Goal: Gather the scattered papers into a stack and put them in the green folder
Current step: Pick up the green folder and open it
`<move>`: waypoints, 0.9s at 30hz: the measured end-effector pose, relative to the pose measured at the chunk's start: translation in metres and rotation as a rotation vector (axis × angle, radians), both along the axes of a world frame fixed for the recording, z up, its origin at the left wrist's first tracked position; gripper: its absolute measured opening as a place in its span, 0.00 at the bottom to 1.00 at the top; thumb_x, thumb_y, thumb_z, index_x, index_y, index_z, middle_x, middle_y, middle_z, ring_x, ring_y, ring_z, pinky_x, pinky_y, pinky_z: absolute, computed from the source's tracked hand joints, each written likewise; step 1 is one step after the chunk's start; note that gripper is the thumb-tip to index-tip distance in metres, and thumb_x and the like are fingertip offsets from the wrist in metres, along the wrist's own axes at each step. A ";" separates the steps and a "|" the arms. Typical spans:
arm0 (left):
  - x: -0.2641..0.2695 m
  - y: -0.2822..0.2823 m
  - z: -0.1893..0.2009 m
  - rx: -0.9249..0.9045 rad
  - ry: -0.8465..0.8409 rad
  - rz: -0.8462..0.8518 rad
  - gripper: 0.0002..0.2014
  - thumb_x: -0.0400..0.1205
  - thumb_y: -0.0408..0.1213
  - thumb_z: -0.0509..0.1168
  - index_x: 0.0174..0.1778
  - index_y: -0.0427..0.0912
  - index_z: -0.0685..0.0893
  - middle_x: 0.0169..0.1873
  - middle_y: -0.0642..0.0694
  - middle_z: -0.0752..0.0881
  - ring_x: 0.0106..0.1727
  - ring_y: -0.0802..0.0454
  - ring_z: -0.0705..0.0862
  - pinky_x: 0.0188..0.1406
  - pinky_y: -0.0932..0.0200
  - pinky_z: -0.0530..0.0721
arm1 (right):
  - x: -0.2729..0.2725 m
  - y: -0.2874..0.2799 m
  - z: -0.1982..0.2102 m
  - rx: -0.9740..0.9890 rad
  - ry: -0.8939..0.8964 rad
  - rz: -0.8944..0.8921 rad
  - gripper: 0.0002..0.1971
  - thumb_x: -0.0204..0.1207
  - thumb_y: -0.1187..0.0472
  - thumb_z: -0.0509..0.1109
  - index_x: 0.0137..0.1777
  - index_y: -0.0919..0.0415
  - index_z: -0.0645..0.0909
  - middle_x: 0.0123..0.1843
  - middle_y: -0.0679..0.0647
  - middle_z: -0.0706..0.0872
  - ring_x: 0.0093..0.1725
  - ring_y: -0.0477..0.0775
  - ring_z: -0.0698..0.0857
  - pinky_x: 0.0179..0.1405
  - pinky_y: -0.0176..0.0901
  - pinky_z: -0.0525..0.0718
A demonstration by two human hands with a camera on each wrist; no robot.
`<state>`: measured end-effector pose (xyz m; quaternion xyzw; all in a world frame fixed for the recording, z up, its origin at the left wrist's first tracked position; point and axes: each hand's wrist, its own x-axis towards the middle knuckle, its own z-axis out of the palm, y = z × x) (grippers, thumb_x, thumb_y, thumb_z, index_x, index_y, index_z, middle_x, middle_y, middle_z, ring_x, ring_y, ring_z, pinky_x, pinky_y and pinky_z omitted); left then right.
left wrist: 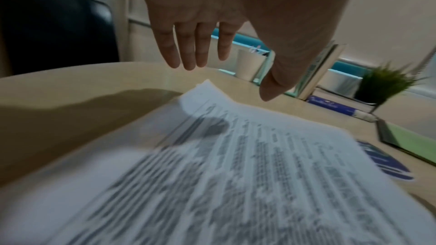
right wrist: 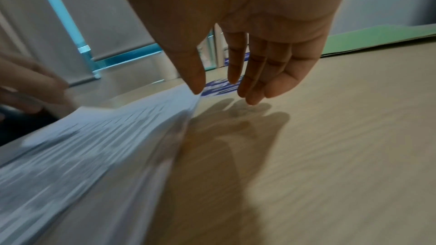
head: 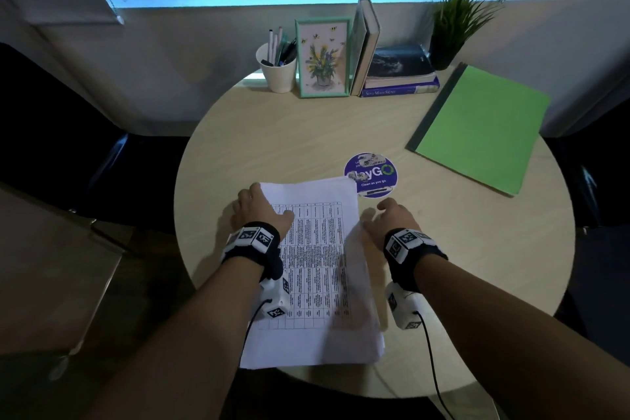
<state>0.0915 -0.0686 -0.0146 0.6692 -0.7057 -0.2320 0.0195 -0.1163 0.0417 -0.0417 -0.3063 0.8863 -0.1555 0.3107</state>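
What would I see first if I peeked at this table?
First, the white papers piled near the front edge of the round table, with the left hand and right hand open at their sides. Next, the bright green folder lying shut at the back right, and a round purple sticker between them.

The head camera looks steeply down on the round table (head: pixel 443 249). Each wrist camera looks forward, low and close, under its palm; all three share the papers (head: pixel 317 269).
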 end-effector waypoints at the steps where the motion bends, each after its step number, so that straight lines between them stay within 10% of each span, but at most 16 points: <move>1: -0.008 -0.001 0.003 -0.022 0.005 -0.027 0.40 0.72 0.51 0.72 0.77 0.43 0.63 0.73 0.40 0.68 0.72 0.37 0.68 0.68 0.44 0.71 | -0.008 0.004 0.001 -0.001 0.001 -0.034 0.21 0.79 0.47 0.60 0.67 0.57 0.73 0.62 0.59 0.82 0.56 0.62 0.84 0.55 0.52 0.84; 16: -0.249 0.049 0.027 -0.063 -0.138 -0.683 0.25 0.78 0.44 0.65 0.71 0.44 0.71 0.66 0.41 0.77 0.65 0.38 0.78 0.61 0.45 0.77 | -0.207 0.085 0.002 -0.051 -0.037 -0.435 0.32 0.77 0.53 0.68 0.80 0.59 0.63 0.74 0.63 0.76 0.67 0.67 0.79 0.62 0.51 0.79; 22: -0.323 0.084 0.008 -0.013 -0.172 -0.805 0.25 0.80 0.40 0.63 0.73 0.46 0.68 0.69 0.42 0.74 0.65 0.37 0.75 0.60 0.42 0.74 | -0.253 0.077 0.003 -0.289 -0.368 -0.703 0.30 0.73 0.54 0.75 0.75 0.57 0.73 0.69 0.61 0.81 0.65 0.64 0.82 0.67 0.54 0.79; 27: -0.355 0.086 -0.011 0.089 -0.160 -0.872 0.38 0.80 0.34 0.61 0.83 0.52 0.50 0.84 0.45 0.53 0.79 0.37 0.63 0.73 0.39 0.68 | -0.272 0.070 -0.004 -0.410 -0.603 -0.907 0.22 0.70 0.58 0.77 0.65 0.60 0.82 0.51 0.59 0.89 0.47 0.59 0.89 0.46 0.48 0.86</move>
